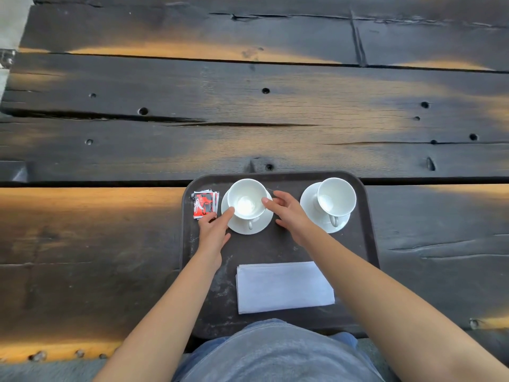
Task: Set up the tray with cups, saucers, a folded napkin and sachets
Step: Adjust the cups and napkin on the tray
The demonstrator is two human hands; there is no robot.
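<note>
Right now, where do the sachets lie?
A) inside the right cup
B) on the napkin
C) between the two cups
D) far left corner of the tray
D: the sachets lie at the far left corner of the tray, just left of the left cup.

Glossy white cups [249, 198], matt tray [264, 244], rough wood table [248, 106]

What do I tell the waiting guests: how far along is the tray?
Done: left cup and right cup sit on saucers, sachets and napkin lie on the tray. In hand: left hand and right hand touch the left cup. Left: probably only this adjustment.
</note>
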